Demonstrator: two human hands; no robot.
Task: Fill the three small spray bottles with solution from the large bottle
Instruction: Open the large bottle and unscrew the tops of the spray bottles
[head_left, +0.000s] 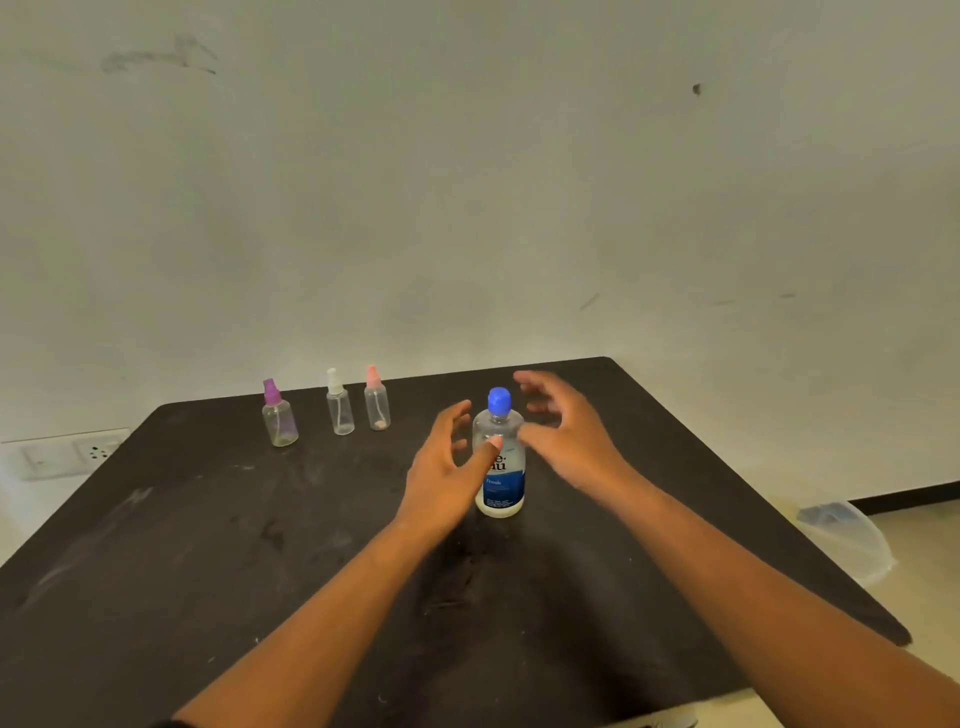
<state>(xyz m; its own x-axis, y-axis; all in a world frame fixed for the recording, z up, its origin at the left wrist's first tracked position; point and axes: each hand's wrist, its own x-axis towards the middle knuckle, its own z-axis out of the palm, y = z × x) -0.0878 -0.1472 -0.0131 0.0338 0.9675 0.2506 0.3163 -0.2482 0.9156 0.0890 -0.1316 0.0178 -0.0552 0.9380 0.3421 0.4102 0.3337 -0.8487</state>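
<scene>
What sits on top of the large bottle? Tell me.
A blue cap closes the large bottle, which stands upright on the dark table. Its label is partly covered by the left hand.

A dark table (156, 571) fills the near and middle of the scene, its top scuffed with pale smears and scratches. Behind it stands a pale wall (467, 182), marked with a grey smudge at the far upper left and a small dark spot at the upper right. Low on the wall at the left sits a white socket plate (67, 453). On the floor to the right of the table lies a clear plastic bag (844, 540), beside a dark skirting strip (906, 496).
</scene>
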